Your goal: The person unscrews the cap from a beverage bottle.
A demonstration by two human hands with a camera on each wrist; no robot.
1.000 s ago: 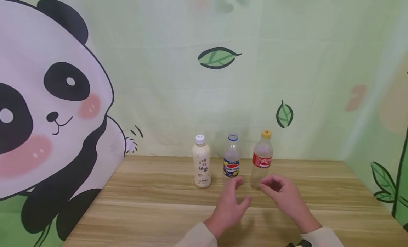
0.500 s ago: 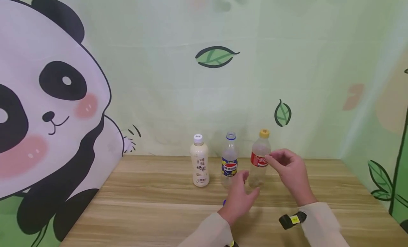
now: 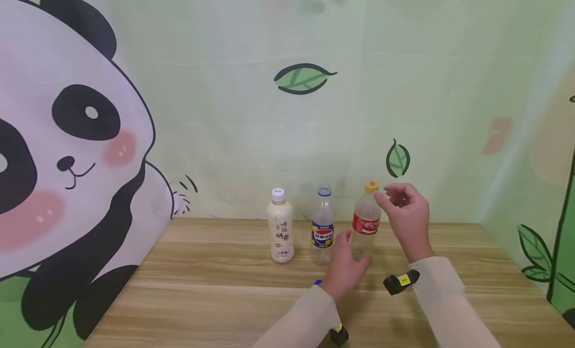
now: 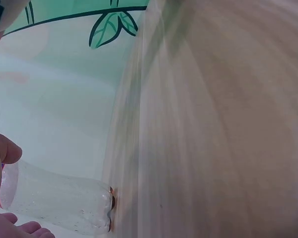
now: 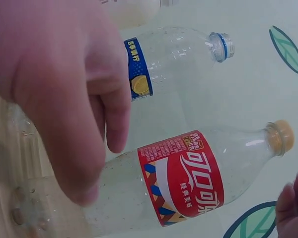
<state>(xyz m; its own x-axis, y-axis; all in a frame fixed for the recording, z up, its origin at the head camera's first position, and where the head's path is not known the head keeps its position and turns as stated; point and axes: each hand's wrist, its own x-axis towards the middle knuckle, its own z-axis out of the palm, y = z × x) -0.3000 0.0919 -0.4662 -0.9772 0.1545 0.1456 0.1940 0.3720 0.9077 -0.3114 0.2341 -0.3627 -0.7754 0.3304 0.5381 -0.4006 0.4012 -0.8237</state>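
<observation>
A clear plastic cola bottle (image 3: 365, 225) with a red label and yellow cap (image 3: 371, 186) stands upright on the table. My left hand (image 3: 346, 268) is at its lower part, thumb and fingers spread; in the left wrist view the thumb (image 4: 9, 148) and fingertips (image 4: 32, 229) lie on either side of the bottle (image 4: 59, 203). Contact cannot be told. Beside the yellow cap is my right hand (image 3: 408, 215), thumb and fingers loosely bent, holding nothing. Its fingertips (image 5: 290, 198) show at the right wrist view's edge, apart from the cap (image 5: 280, 137).
Left of the cola bottle stands a capless clear bottle (image 3: 323, 233) with a blue label. Further left is a cream milk tea bottle (image 3: 280, 228) with a white cap. A blue cap (image 3: 318, 282) lies partly hidden behind my left wrist. A printed curtain rises behind the wooden table (image 3: 202, 298).
My right hand has risen from the cola bottle's base to beside its yellow cap. The left hand has shifted right toward that bottle, uncovering part of the blue cap. All bottles stay in place.
</observation>
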